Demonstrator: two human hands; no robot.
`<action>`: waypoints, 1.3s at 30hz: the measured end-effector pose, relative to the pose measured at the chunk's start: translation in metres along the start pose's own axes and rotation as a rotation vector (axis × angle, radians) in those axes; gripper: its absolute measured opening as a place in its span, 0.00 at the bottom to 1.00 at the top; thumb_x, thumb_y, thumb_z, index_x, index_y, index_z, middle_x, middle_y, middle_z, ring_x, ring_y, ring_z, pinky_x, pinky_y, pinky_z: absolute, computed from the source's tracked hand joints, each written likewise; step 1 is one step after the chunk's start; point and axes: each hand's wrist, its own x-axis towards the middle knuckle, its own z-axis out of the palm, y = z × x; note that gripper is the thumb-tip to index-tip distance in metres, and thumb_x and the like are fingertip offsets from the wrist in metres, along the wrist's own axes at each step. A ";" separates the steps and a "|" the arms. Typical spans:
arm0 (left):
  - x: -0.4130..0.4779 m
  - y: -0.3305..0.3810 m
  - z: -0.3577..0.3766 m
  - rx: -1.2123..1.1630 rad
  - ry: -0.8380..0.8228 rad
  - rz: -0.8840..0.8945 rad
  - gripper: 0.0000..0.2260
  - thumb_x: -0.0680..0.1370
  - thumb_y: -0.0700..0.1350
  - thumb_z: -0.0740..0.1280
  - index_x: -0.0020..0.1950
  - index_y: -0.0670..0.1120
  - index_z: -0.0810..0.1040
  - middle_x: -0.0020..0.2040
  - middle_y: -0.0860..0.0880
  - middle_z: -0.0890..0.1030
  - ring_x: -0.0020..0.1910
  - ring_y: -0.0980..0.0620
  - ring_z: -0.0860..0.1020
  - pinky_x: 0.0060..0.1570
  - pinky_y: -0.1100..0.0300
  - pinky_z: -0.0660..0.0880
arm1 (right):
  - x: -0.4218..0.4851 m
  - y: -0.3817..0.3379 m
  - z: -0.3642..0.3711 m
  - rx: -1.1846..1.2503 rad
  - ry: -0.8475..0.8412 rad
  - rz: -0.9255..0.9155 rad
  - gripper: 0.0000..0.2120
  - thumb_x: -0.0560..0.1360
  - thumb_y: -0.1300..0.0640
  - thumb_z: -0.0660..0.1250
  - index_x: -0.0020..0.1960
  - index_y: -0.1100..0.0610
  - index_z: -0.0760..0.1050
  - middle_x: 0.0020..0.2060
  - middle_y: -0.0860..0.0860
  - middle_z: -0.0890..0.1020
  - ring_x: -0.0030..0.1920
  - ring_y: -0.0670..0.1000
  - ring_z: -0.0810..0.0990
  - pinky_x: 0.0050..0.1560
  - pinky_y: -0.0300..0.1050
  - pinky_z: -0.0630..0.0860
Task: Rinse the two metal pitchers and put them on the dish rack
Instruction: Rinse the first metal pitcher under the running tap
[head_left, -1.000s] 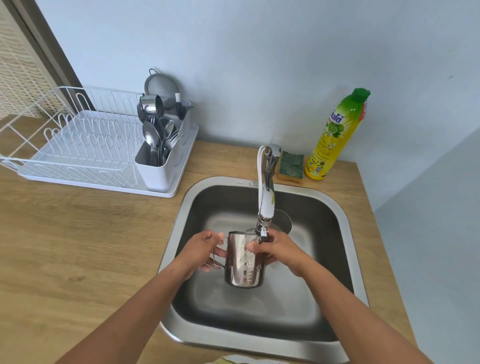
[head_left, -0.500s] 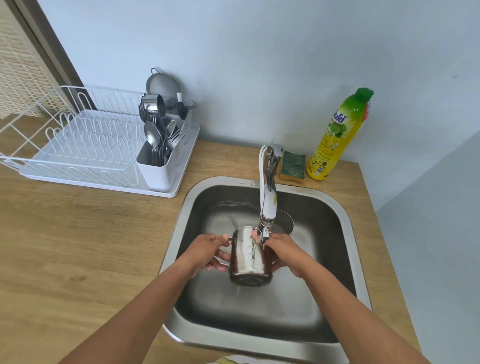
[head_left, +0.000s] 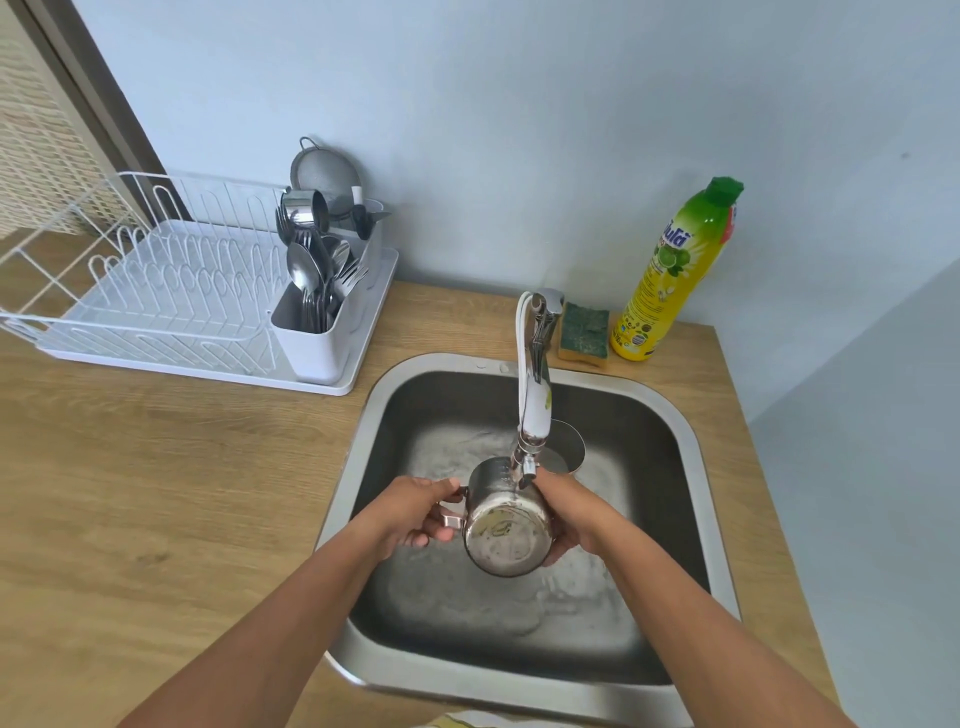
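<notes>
Head view: one pitcher (head_left: 506, 525) is held tipped under the tap (head_left: 530, 415), its handle gripped by the left hand (head_left: 415, 512), its side cupped by the right hand (head_left: 571, 512). A second pitcher (head_left: 563, 451) waits in the sink (head_left: 691, 467). Nothing is put on the dish rack (head_left: 171, 291) yet.
</notes>
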 end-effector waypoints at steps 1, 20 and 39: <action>-0.001 0.001 0.000 -0.001 -0.004 0.000 0.16 0.80 0.51 0.65 0.58 0.39 0.81 0.39 0.41 0.83 0.24 0.54 0.80 0.19 0.65 0.66 | -0.001 -0.001 0.000 -0.002 0.000 -0.001 0.26 0.77 0.33 0.56 0.57 0.52 0.76 0.43 0.56 0.85 0.40 0.57 0.85 0.32 0.51 0.82; -0.016 0.004 0.010 -0.014 -0.175 0.077 0.13 0.81 0.51 0.65 0.61 0.44 0.76 0.53 0.39 0.85 0.42 0.40 0.85 0.35 0.55 0.83 | -0.031 0.017 -0.004 -0.030 0.147 -0.250 0.33 0.69 0.48 0.78 0.68 0.49 0.66 0.54 0.43 0.78 0.51 0.43 0.81 0.45 0.39 0.78; -0.011 0.017 0.024 -0.104 -0.184 0.192 0.07 0.78 0.37 0.69 0.56 0.41 0.79 0.52 0.40 0.85 0.53 0.44 0.84 0.49 0.52 0.83 | -0.056 0.014 -0.016 -0.434 0.366 -0.506 0.46 0.64 0.51 0.81 0.75 0.42 0.59 0.67 0.44 0.69 0.65 0.47 0.71 0.62 0.39 0.69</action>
